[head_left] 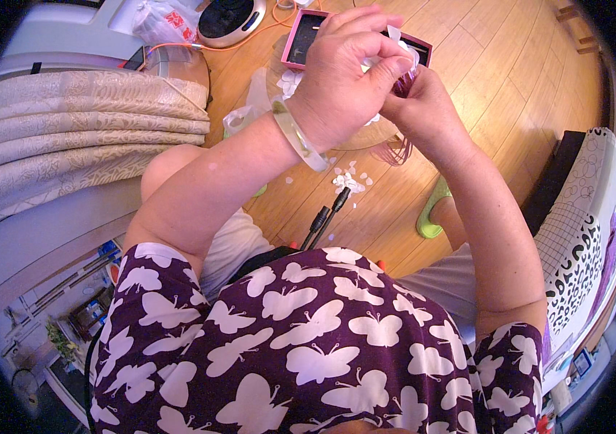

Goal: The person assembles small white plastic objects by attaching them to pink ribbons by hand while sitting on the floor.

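My left hand (344, 76), with a pale bangle (299, 137) on its wrist, is raised over a small round wooden surface. Its thumb and index finger close in a pinch beside a thin white petal-like piece (395, 33). Against it, my right hand (429, 108) is wrapped round a bundle of thin purple strands (403, 84). Loose ends of strands (395, 150) hang below that hand. The fingers partly hide where the white piece and the bundle meet. Behind my left hand stands a pink-rimmed box (296, 35) with a dark inside.
White petal-like pieces (351, 179) lie scattered on the wooden floor (496, 94). A clear plastic bag (239, 119) is left of my hands. Farther back are a black round-topped device (230, 22), an orange cable (272, 27) and a white bag (165, 23). Draped fabric (91, 119) is at left.
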### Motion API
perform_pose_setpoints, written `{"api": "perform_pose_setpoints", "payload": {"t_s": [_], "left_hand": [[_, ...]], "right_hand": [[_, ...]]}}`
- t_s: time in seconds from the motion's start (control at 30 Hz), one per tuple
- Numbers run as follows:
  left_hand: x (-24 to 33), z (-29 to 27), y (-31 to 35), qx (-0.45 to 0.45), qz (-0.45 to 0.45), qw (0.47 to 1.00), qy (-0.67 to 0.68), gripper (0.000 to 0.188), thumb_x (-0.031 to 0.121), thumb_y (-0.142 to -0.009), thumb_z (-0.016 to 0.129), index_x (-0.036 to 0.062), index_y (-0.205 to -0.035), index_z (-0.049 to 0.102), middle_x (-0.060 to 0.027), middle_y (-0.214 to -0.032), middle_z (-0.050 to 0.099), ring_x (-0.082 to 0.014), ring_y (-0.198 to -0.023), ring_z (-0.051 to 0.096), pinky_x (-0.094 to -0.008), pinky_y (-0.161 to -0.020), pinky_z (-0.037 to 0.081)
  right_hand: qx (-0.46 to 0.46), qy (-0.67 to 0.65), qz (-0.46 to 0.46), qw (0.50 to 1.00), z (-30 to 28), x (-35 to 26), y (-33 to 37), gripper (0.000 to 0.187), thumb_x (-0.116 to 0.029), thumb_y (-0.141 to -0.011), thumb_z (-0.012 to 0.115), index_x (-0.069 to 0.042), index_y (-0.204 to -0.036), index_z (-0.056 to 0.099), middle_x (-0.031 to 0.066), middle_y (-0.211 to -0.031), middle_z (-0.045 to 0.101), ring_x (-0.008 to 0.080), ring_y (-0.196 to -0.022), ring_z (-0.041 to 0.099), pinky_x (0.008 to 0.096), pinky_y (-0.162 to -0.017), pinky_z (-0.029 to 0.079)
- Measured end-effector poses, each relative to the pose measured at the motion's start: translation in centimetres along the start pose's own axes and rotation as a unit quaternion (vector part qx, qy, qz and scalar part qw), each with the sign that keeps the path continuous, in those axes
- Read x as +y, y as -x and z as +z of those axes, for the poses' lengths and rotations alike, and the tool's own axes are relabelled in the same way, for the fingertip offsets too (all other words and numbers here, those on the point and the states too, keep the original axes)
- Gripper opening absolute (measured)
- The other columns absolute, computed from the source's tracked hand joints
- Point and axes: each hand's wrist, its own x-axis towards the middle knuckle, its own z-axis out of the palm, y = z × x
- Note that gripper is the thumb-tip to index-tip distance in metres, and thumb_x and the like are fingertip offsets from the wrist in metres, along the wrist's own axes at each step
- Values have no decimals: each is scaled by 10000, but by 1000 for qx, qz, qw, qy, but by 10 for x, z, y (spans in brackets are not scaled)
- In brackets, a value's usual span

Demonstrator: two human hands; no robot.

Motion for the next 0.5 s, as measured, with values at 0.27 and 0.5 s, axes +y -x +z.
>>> {"api": "perform_pose_setpoints", "payload": {"t_s": [0.27,0.5], "left_hand": [[-7,-3,3,13,-26,1000,2,85,47,-690,620,8,-766,623,-211,-1051,543,-302,-1042,481,-352,-887,353],[-2,-13,1,23,-45,999,-2,85,81,-695,621,15,-748,630,-216,-1016,552,-302,-1018,483,-372,-901,328]], "right_hand": [[23,-52,-9,998,-2,8,-3,178,-177,-723,626,-23,-734,538,-9,-591,498,64,-543,455,231,-482,382],[5,-171,19,985,-6,-10,0,181,-112,-712,609,-22,-863,565,0,-679,531,69,-632,502,205,-561,389]]}}
